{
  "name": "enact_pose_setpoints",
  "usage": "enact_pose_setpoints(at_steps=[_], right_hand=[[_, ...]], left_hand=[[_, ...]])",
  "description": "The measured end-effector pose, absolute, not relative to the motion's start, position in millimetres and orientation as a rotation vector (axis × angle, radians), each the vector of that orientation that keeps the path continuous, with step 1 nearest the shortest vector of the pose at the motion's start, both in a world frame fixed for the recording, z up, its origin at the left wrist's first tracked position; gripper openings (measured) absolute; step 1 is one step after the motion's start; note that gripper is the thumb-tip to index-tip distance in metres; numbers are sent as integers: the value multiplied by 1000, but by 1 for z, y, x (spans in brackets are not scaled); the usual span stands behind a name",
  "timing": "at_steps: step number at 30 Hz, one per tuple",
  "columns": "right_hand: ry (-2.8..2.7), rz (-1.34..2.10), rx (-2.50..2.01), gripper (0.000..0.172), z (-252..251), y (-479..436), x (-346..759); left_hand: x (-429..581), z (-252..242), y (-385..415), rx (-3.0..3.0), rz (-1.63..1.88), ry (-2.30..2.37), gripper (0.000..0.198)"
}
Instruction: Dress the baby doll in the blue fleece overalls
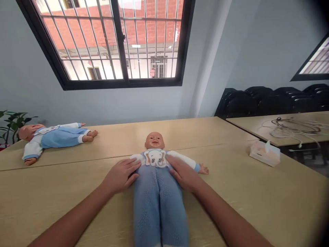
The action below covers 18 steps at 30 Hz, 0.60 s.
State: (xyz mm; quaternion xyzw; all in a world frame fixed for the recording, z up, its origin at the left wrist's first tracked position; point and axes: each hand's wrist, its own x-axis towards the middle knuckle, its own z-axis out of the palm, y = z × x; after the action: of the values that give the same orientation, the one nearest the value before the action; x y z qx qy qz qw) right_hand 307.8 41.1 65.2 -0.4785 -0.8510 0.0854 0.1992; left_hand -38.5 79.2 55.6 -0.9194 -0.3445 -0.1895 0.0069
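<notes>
A baby doll lies on its back on the table, head away from me. It wears blue trousers and a white top with an elephant face on the chest. My left hand rests flat at the doll's side by the waist, fingers over the sleeve and top's edge. My right hand lies on the opposite side of the chest, fingers stretched out over the top. One doll hand sticks out beyond my right hand. The doll's other forearm is hidden behind my left hand.
A second doll in similar clothes lies at the table's far left. A tissue box stands on the right of the wooden table. Coiled cables lie on another table, with black chairs behind it.
</notes>
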Motion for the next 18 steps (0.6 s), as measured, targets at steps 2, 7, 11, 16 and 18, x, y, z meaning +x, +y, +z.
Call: enact_pose_setpoints(at_steps=[2, 7, 11, 16, 18], right_hand=[[-2376, 132, -1482, 57, 66, 46, 317], [-2340, -10, -1429, 57, 68, 50, 320], [-2423, 93, -1284, 59, 61, 53, 313], [-2293, -61, -1541, 45, 54, 66, 322], [-2253, -118, -1602, 38, 55, 70, 325]], left_hand=[[-44, 59, 82, -2833, -565, -1119, 43], [-35, 66, 84, -2872, -608, -953, 54], [-28, 64, 94, -2965, -514, -958, 57], [-38, 57, 111, -2849, -546, -1473, 46], [-39, 56, 114, -2797, -589, -1551, 40]])
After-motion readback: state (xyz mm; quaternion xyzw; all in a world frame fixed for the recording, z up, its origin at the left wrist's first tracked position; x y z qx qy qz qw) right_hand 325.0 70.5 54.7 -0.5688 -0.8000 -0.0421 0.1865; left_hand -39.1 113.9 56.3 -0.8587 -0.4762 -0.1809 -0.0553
